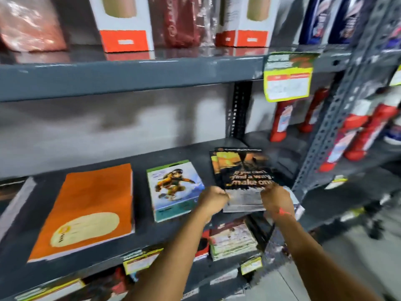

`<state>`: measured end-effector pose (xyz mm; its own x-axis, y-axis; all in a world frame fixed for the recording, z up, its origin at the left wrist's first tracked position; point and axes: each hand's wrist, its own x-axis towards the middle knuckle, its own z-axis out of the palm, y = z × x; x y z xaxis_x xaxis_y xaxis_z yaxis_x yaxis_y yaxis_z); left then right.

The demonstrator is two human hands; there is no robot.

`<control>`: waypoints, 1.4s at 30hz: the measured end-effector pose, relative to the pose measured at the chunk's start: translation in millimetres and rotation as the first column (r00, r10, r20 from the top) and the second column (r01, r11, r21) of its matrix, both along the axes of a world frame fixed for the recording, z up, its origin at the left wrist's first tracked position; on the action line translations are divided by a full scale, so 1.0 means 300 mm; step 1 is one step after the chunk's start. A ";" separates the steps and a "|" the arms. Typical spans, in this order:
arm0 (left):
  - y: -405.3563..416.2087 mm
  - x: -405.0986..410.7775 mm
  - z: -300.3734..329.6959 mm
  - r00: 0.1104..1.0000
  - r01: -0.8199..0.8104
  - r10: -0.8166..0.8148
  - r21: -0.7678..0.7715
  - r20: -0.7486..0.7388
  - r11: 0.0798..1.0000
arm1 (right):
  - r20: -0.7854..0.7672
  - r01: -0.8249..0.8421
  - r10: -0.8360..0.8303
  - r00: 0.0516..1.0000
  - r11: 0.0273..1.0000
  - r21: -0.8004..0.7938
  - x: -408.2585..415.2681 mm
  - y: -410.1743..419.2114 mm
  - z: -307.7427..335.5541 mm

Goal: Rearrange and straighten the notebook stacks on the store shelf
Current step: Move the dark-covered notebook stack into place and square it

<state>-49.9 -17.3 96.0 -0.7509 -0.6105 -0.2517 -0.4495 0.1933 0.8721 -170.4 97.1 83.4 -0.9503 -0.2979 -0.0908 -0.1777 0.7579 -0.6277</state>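
Three notebook stacks lie on the grey middle shelf (186, 153). An orange stack (91, 205) is at the left, a cartoon-cover stack (173, 187) in the middle, and a dark stack printed with a slogan (240, 170) at the right. My left hand (213, 199) grips the near left edge of the dark stack. My right hand (275, 198) grips its near right edge. The stack's top covers sit slightly offset from each other. The image is blurred.
A yellow price tag (287, 83) hangs from the upper shelf edge. Red bottles (282, 120) stand to the right behind a perforated grey upright (329, 127). More notebooks (232, 240) lie on the shelf below, with small labels along its edge.
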 end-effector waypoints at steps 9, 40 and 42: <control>0.056 -0.198 -0.079 0.974 -0.170 0.161 0.046 0.159 0.984 | 0.037 0.098 -0.100 0.994 0.994 0.044 -0.145 0.149 -0.070; -0.273 0.503 0.225 0.774 -0.578 0.571 0.062 -0.273 0.814 | 0.334 -0.029 0.299 0.894 0.782 -0.623 0.271 -0.274 0.192; -0.355 0.696 0.235 0.750 -0.620 0.605 0.035 -0.266 0.784 | 0.306 -0.117 0.375 0.875 0.777 -0.619 0.432 -0.374 0.201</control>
<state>159.0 -123.9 166.6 -0.2431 -0.9679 -0.0635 -0.2567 0.0011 0.9665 -40.7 -15.0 143.8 -0.7540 -0.6339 -0.1719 0.0509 0.2045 -0.9775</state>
